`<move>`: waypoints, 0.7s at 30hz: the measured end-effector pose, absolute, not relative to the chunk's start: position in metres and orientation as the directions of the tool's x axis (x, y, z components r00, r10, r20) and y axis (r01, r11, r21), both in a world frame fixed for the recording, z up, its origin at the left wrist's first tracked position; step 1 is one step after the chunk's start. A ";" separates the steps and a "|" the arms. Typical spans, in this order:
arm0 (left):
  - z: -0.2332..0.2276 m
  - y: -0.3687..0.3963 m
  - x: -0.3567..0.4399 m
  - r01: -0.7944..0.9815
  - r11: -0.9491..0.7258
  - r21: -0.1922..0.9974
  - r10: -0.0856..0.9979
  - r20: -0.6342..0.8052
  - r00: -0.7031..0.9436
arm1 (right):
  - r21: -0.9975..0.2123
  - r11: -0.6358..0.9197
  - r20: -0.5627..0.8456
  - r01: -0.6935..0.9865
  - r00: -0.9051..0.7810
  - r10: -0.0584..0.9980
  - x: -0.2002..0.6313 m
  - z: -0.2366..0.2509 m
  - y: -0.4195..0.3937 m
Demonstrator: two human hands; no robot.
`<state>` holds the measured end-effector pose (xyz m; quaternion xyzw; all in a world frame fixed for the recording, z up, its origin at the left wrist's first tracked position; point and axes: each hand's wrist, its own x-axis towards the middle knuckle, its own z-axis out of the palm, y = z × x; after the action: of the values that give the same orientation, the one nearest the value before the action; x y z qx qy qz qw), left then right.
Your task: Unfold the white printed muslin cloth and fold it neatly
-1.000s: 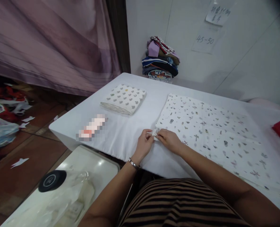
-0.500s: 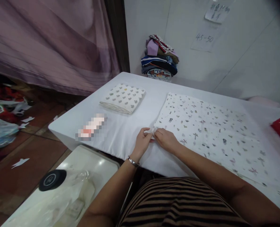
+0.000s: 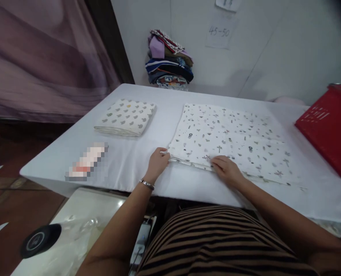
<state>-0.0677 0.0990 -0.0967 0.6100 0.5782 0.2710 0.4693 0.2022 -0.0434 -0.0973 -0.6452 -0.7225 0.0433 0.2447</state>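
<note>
Left hand point(image 3: 158, 163) nearly closed, fingertips and thumb pinching the near left corner of the printed cloth point(image 3: 207, 132). Right hand point(image 3: 228, 170) half curled, fingertips touching the cloth's near edge, right of the left hand; cannot tell if it grips. Printed cloth lies flat in layers on the white table point(image 3: 141, 151), in front of the person, small plant-like motifs all over. Bracelet point(image 3: 147, 184) on left wrist; striped shirt point(image 3: 224, 241) below. Folded cloth point(image 3: 126, 118), grey motifs, sits left of the printed cloth, apart from it. Pixelated item point(image 3: 86, 163) nearer the table's left front edge. Red basket point(image 3: 330, 132) at right, tilted. Past the table's far edge, clothes pile point(image 3: 169, 63) by the wall; paper point(image 3: 219, 32) on the wall reads "45-50". Pink curtain point(image 3: 43, 57) far left. Dark round object point(image 3: 40, 240) lower left, beside clear plastic point(image 3: 75, 234).
</note>
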 end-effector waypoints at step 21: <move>-0.086 0.098 -0.066 0.709 0.029 0.704 0.978 -0.167 0.125 | -0.054 0.279 0.099 0.959 -0.273 0.957 0.199 -0.088 -0.040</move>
<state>-0.0658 0.0980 -0.0856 0.6682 0.6313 0.1971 0.3408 0.1989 -0.0400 -0.0875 -0.6005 -0.7976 -0.0079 0.0558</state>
